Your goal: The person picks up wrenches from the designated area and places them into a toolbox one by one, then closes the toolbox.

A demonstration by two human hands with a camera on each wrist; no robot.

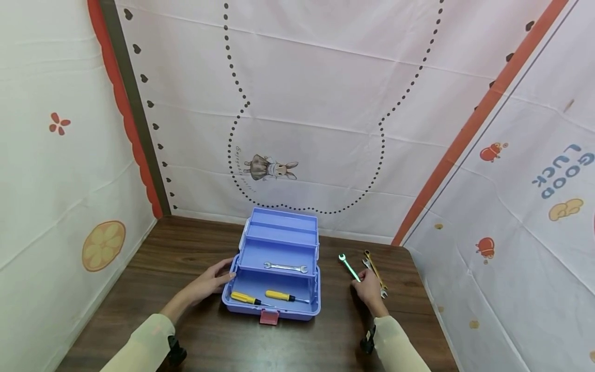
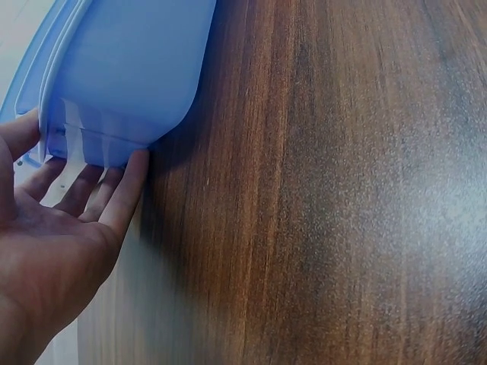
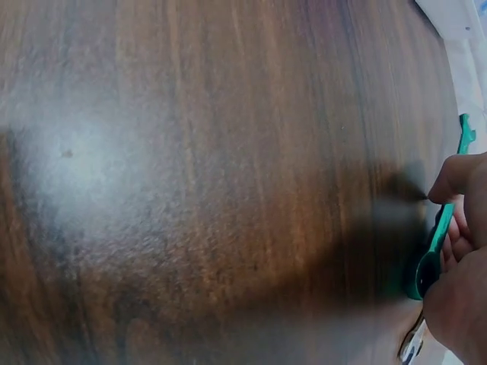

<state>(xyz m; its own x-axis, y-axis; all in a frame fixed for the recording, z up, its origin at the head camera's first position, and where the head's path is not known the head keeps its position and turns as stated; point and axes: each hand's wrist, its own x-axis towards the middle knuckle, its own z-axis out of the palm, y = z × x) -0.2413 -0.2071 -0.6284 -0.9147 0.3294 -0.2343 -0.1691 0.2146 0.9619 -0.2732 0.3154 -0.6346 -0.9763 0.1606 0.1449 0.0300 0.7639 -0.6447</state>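
A blue toolbox stands open on the table, its tiers raised toward the back. My left hand grips its left side, thumb at the rim and fingers against the outer wall. My right hand pinches a green wrench right of the box; in the right wrist view the ring end of the green wrench shows by the palm. Beside that hand lie a gold wrench and a silver wrench, partly hidden. A silver open-ended wrench lies in the box's tray.
Two yellow-handled screwdrivers, a left one and a right one, lie in the box's bottom. A pink latch hangs at its front. Printed cloth walls enclose the wooden table at the back and both sides.
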